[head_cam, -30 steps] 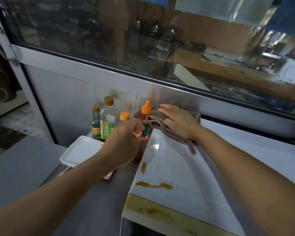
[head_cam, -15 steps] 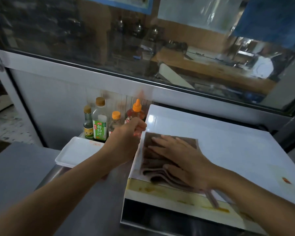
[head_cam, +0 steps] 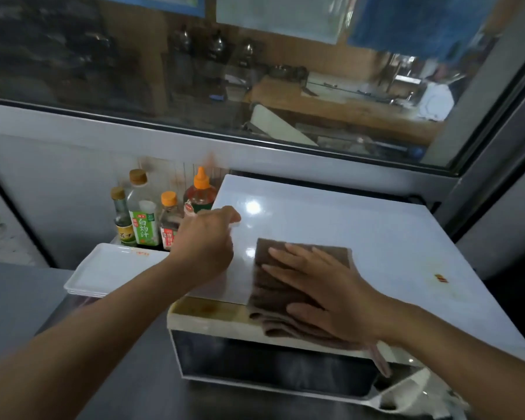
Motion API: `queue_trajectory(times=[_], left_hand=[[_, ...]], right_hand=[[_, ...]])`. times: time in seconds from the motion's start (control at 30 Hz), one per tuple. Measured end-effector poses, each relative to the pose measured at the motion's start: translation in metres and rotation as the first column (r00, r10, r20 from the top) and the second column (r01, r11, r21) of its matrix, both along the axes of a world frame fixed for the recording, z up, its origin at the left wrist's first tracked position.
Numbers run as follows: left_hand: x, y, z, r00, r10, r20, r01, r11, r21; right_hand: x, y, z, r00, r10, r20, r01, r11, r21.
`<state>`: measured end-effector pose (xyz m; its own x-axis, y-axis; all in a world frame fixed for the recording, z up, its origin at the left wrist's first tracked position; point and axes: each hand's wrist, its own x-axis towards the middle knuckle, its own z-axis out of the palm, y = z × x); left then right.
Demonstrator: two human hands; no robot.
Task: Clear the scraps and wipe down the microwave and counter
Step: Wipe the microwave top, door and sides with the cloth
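The white microwave (head_cam: 376,237) sits on a steel counter (head_cam: 119,374). My right hand (head_cam: 322,289) lies flat, fingers spread, pressing a folded brown cloth (head_cam: 264,286) onto the front-left part of the microwave's top. The cloth overhangs the front edge. My left hand (head_cam: 206,237) is curled into a loose fist on the top's left edge; its palm is hidden. Yellow-brown smears (head_cam: 206,309) stain the front strip left of the cloth. A small red and yellow spot (head_cam: 441,277) marks the top at the right.
Several sauce bottles (head_cam: 143,219) stand against the wall left of the microwave, with stacked white trays (head_cam: 109,268) in front of them. A white crumpled thing (head_cam: 422,389) lies at the microwave's lower right corner. A glass window (head_cam: 255,71) rises behind.
My right hand dragged the cloth from the back-left corner to the front edge, then a little to the right. The brown streaks on the top's left part are gone. My left hand stayed at the left edge.
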<state>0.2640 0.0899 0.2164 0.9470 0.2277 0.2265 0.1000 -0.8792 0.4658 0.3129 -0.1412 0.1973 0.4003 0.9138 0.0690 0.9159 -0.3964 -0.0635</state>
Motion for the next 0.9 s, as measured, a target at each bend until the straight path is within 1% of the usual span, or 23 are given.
queue_trajectory(times=[0.07,0.1,0.17,0.23,0.3,0.33,0.4,0.47,0.53,0.6,0.67,0.77,0.83,0.9], left_hand=[[0.003,-0.014,0.001,0.998,-0.062,-0.032,0.063,0.998,0.023],[0.005,-0.020,0.000,0.995,-0.083,-0.062,0.086,0.995,0.050],[0.006,-0.028,-0.003,0.991,-0.096,-0.094,0.108,0.984,0.140],[0.008,-0.032,-0.003,0.994,-0.072,-0.078,0.086,0.978,0.192],[0.010,-0.038,0.000,0.996,-0.017,-0.084,0.032,0.983,0.181],[0.011,-0.044,0.001,0.995,0.008,-0.102,0.011,0.982,0.187],[0.016,-0.058,0.004,0.991,0.035,-0.132,-0.005,0.976,0.219],[0.022,-0.078,0.005,0.993,0.007,-0.121,0.016,0.981,0.193],[0.029,-0.103,0.004,0.989,-0.078,-0.127,0.099,0.980,0.173],[0.033,-0.126,0.001,0.980,-0.136,-0.148,0.162,0.971,0.177],[0.035,-0.137,-0.003,0.979,-0.128,-0.156,0.155,0.972,0.177],[0.034,-0.139,-0.005,0.982,-0.087,-0.170,0.116,0.979,0.166],[0.034,-0.140,-0.003,0.978,-0.068,-0.196,0.101,0.982,0.162],[0.033,-0.144,0.000,0.976,-0.047,-0.212,0.083,0.983,0.164]], right_hand=[[0.025,-0.020,0.005,0.989,-0.127,-0.073,0.124,0.992,-0.033],[0.042,-0.027,0.006,0.975,-0.207,-0.077,0.203,0.977,-0.061],[0.077,-0.034,0.008,0.932,-0.360,-0.042,0.355,0.930,-0.095],[0.097,-0.031,0.007,0.898,-0.440,-0.022,0.437,0.895,-0.089],[0.095,-0.026,0.005,0.890,-0.454,-0.028,0.450,0.887,-0.103],[0.085,-0.027,0.004,0.899,-0.436,-0.030,0.431,0.895,-0.112],[0.054,-0.040,-0.001,0.951,-0.310,0.004,0.309,0.949,-0.068],[0.024,-0.064,-0.001,0.986,-0.163,0.044,0.164,0.986,-0.016],[0.016,-0.092,-0.001,0.991,-0.128,0.030,0.128,0.992,-0.009],[0.029,-0.114,-0.001,0.979,-0.204,-0.024,0.205,0.979,0.001],[0.056,-0.127,-0.001,0.944,-0.321,-0.075,0.321,0.947,-0.020],[0.100,-0.133,0.000,0.890,-0.452,-0.061,0.449,0.891,-0.064],[0.117,-0.132,0.002,0.869,-0.493,-0.041,0.489,0.868,-0.084],[0.116,-0.134,0.003,0.852,-0.521,-0.052,0.515,0.852,-0.098]])
